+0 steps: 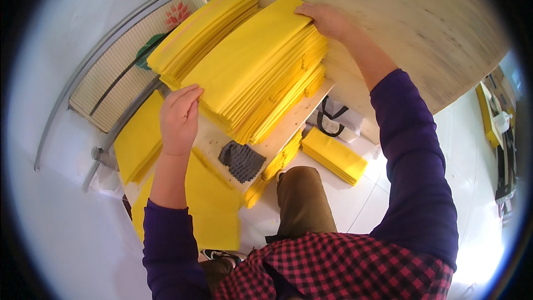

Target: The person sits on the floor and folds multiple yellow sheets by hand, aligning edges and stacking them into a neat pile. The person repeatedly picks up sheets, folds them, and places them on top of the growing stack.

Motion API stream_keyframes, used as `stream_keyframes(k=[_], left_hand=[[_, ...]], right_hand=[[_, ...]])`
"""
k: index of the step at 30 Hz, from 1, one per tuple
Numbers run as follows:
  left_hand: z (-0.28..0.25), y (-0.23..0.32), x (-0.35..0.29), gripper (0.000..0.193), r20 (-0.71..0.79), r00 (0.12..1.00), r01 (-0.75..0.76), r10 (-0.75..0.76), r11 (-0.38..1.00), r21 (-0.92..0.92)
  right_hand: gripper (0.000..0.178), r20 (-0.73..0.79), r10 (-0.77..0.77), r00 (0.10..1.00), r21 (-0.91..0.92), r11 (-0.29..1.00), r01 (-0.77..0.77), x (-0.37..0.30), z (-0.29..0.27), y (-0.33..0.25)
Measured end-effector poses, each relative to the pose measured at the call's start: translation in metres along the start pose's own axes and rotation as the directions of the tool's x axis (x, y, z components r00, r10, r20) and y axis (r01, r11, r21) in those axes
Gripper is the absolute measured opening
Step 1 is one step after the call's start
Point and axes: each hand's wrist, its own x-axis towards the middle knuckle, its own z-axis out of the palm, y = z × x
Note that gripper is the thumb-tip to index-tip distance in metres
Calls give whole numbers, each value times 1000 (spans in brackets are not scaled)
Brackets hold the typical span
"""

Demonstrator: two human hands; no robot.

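A tall stack of yellow folded sheets (250,55), fabric-like, lies on a pale wooden table (422,33) in front of me. At its near left corner, my left hand (179,119) is closed, thumb and fingers pinching the edge of the top sheet. My right hand (328,21) reaches to the far right corner, its fingers bent over the top edge; its thumb is hidden. Layers below my hands fan out unevenly along the right side. Beside this pile, on its left, stands a second yellow stack (202,30), touched by neither hand.
A dark grey textured cloth (241,161) lies at the table's near edge. More yellow sheets (208,205) spread at the lower left. On the tiled floor are a yellow bundle (333,155) and a white bag (348,121) with black handles. A slatted beige panel (122,72) stands left.
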Motion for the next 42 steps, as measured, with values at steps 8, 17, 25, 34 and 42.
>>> stream_keyframes(k=[8, 17, 25, 34, 42], left_hand=[[4, 1, -3, 24, 17, 1000, -12, 11, 998, 59], [-5, 8, -10, 42, -71, 948, 300, -310, 945, -130], [38, 23, 5, 65, 42, 716, 406, -697, 367, -837], [29, 21, -1, 66, -114, 713, 457, -692, 581, -673], [-116, 17, -126, 51, -307, 620, 730, -722, 674, -112]], right_hand=[[44, -41, 215, 976, 157, 966, -206, -14, -5, 10], [36, -307, 302, 903, 390, 905, -170, -71, -28, -28], [34, -112, 589, 800, 635, 662, -399, -175, 20, -124], [33, 193, 622, 759, 779, 373, -504, -252, 66, -239], [22, 489, 417, 766, 834, 34, -550, -263, 78, -294]])
